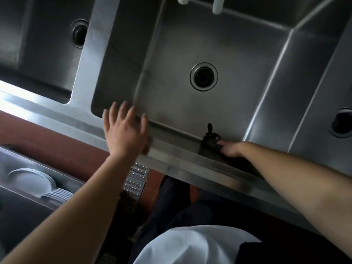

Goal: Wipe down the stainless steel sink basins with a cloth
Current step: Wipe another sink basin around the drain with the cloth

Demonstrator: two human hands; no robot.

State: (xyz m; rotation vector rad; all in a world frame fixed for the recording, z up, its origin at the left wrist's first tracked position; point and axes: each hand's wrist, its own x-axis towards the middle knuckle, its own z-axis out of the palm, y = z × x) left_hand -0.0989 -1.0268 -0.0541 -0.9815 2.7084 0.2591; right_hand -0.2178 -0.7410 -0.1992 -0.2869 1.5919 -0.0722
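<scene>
— Down at the bottom edge, what sits closest?

— White fabric of the person's top (192,244) and dark trousers (171,202) over a reddish floor (62,149). At the lower left a steel tub (62,180) holds a stack of white plates (32,181). A perforated metal strip (136,178) lies on the floor just under the sink's front edge.

— And the hands?

— Both bare forearms reach forward to the front rim (181,149) of the sink. The left hand (125,130) lies flat over that rim, fingers spread and straight, tips out over the near left corner of the middle basin (171,88). It holds nothing.

— The right one?

— The right hand (231,148) is on the rim further right, fingers curled onto a dark cloth (209,141). The cloth drapes over the front rim at the basin's near edge, a bit of it sticking up inside. How tightly it is held, I cannot tell; the fingers are partly hidden.

— Further out?

— A round drain (203,76) in the middle basin's floor. Left of a steel divider lies the left basin (38,50) with its own drain (80,33); at the right, a third drain (342,121) shows in the right basin (323,92). At the far top, two white tubes (217,5) hang down over the middle basin's back wall.
</scene>
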